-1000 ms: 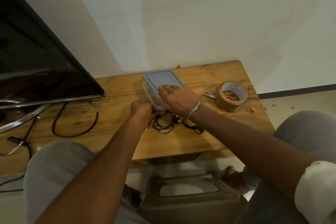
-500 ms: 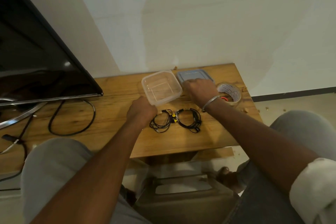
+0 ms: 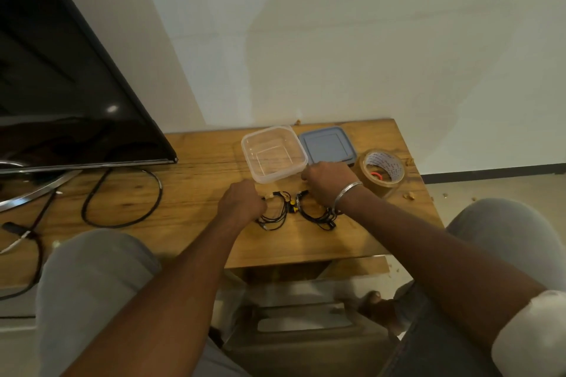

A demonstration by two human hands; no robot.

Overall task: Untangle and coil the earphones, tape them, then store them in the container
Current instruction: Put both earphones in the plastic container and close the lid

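**Q:** Specify the finishes of the work surface and storage items.

**A:** Table [image 3: 196, 193]: wood, visible grain, low satin sheen. Container [image 3: 254, 168], at 12 o'clock of the earphones [image 3: 277, 217]: clear, smooth plastic. Lid [image 3: 326, 145], at 3 o'clock of the container: grey-blue plastic, matt.

**Q:** And the remaining items?

**A:** Tape roll [image 3: 382, 188], at 4 o'clock of the lid: brown glossy film, printed paper core. Earphones: black cable, probably rubber-coated; too small to confirm. Bangle [image 3: 347, 193]: polished metal. Television screen [image 3: 61, 101], at 9 o'clock: glossy black. Trousers [image 3: 92, 269]: grey cloth, matt.

Coiled black earphones [image 3: 291, 203] before open container [image 3: 277, 175]
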